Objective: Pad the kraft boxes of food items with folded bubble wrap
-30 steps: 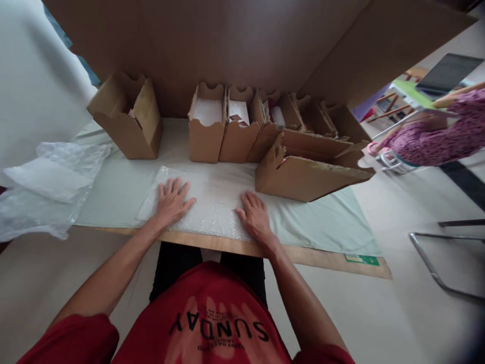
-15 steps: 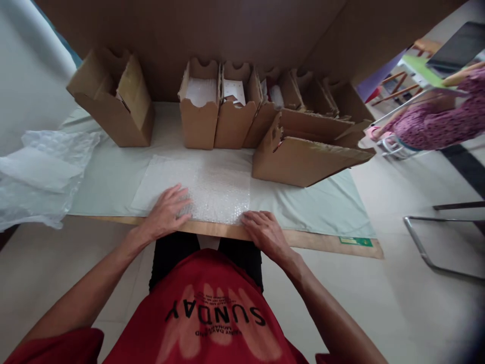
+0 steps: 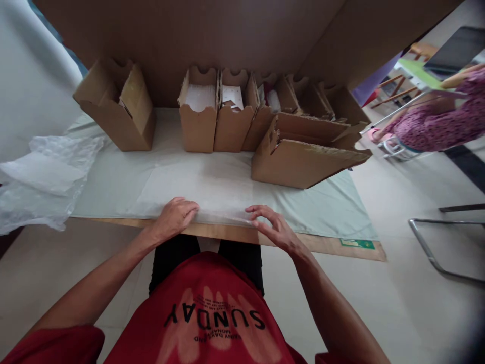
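A sheet of bubble wrap [image 3: 223,189], whitish and partly see-through, lies on the pale green cloth in front of me, its near edge lifted slightly. My left hand [image 3: 175,217] has its fingers curled in a pinch at that edge, left of the middle. At the near right corner my right hand [image 3: 273,227] pinches the same edge between thumb and fingertips. The sheet's left part looks smoother, and whether that is a separate layer I cannot tell.
Open cardboard boxes stand along the back: one at left [image 3: 117,108], several in a row [image 3: 197,129], and one set at an angle [image 3: 299,161] on the right. More bubble wrap [image 3: 49,177] lies at far left. A person in a purple garment [image 3: 432,121] sits at right.
Both hands went from lying flat on the bubble wrap to pinching its near edge. That edge has come up a little. The view has shifted slightly.
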A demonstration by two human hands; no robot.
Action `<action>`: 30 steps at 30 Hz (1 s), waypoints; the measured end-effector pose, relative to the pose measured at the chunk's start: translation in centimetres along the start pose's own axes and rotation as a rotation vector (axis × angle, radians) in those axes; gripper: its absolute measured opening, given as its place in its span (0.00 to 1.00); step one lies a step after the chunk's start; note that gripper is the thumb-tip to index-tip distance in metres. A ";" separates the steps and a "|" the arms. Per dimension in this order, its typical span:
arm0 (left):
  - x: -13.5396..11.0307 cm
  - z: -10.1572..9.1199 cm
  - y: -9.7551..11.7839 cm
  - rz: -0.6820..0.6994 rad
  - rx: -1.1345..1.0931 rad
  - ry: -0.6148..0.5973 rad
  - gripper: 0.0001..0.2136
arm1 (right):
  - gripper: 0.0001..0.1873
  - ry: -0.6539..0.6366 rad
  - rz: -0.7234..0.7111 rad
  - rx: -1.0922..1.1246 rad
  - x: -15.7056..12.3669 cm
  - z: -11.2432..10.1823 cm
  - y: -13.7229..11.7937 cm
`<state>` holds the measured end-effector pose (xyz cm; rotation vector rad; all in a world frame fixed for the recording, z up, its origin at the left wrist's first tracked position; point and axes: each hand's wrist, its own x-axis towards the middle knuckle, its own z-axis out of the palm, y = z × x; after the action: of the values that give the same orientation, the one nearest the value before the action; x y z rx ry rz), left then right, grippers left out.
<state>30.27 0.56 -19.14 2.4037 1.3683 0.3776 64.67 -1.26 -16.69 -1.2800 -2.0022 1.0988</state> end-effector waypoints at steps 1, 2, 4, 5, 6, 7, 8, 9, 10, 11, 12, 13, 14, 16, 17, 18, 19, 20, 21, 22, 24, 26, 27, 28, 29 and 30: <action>0.1 -0.4 0.0 -0.005 -0.023 -0.028 0.14 | 0.24 -0.043 -0.016 0.033 -0.3 -0.2 0.0; 0.2 -0.8 0.1 -0.002 -0.044 -0.062 0.14 | 0.33 -0.085 -0.021 0.051 -0.6 -0.3 0.0; 0.5 -1.5 0.4 0.006 -0.073 -0.137 0.15 | 0.43 -0.121 0.008 0.053 -0.9 0.2 0.5; 0.6 -1.9 0.6 0.002 -0.080 -0.175 0.15 | 0.39 -0.102 0.042 0.048 -0.8 0.7 0.9; 0.7 -2.3 0.7 -0.006 -0.084 -0.215 0.15 | 0.32 -0.063 0.083 0.049 -0.7 1.4 1.2; 0.8 -2.8 0.6 -0.018 -0.084 -0.253 0.14 | 0.25 -0.012 0.125 0.059 -0.5 2.0 1.6; 0.7 -3.4 0.3 -0.029 -0.083 -0.286 0.13 | 0.21 0.046 0.164 0.078 -0.3 2.6 2.0; 0.6 -4.2 -0.3 -0.040 -0.080 -0.304 0.12 | 0.20 0.097 0.199 0.104 -0.1 3.0 2.3; 0.2 -5.1 -1.2 -0.055 -0.077 -0.304 0.13 | 0.20 0.138 0.226 0.135 0.0 3.3 2.6; -0.3 -6.1 -2.3 -0.079 -0.078 -0.289 0.14 | 0.20 0.167 0.248 0.173 0.1 3.5 2.8; -0.9 -7.1 -3.6 -0.116 -0.086 -0.261 0.16 | 0.19 0.188 0.268 0.217 0.1 3.5 3.0; -1.6 -8.0 -5.0 -0.170 -0.108 -0.228 0.18 | 0.19 0.205 0.287 0.262 0.1 3.4 3.2; -2.4 -8.8 -6.3 -0.238 -0.143 -0.191 0.19 | 0.19 0.223 0.300 0.304 0.1 3.3 3.3; -3.9 -9.6 -8.5 -0.363 -0.254 -0.113 0.21 | 0.18 0.266 0.315 0.360 0.0 3.0 3.5; -4.4 -9.6 -9.3 -0.405 -0.323 -0.076 0.21 | 0.18 0.285 0.318 0.369 0.1 2.9 3.5; -4.8 -9.4 -9.8 -0.434 -0.389 -0.041 0.20 | 0.18 0.298 0.318 0.365 0.1 2.8 3.4; -4.9 -8.9 -10.1 -0.457 -0.443 -0.007 0.20 | 0.19 0.304 0.317 0.352 0.2 2.8 3.3; -4.9 -8.3 -10.2 -0.476 -0.480 0.026 0.20 | 0.19 0.306 0.318 0.332 0.3 2.7 3.0; -4.8 -7.6 -10.1 -0.494 -0.501 0.067 0.19 | 0.20 0.308 0.320 0.303 0.4 2.7 2.8; -4.5 -7.0 -10.1 -0.507 -0.509 0.112 0.19 | 0.20 0.314 0.323 0.266 0.5 2.7 2.5; -3.8 -5.9 -9.9 -0.517 -0.518 0.189 0.17 | 0.21 0.350 0.331 0.170 0.6 2.8 2.0; -3.1 -5.2 -9.8 -0.526 -0.535 0.228 0.16 | 0.20 0.396 0.342 0.066 0.8 3.0 1.7; -2.9 -4.9 -9.8 -0.539 -0.536 0.234 0.15 | 0.19 0.415 0.350 0.017 0.9 3.1 1.7; -2.7 -4.7 -9.9 -0.554 -0.528 0.238 0.15 | 0.18 0.428 0.359 -0.031 1.0 3.2 1.7; -2.5 -4.5 -9.9 -0.568 -0.508 0.244 0.15 | 0.17 0.438 0.372 -0.078 1.1 3.4 1.7; -2.3 -4.3 -9.9 -0.582 -0.473 0.254 0.14 | 0.16 0.443 0.389 -0.128 1.2 3.5 1.7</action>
<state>19.79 3.97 -19.59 1.5368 1.7662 0.7557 62.35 -1.04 -20.03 -1.8495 -1.5497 0.7617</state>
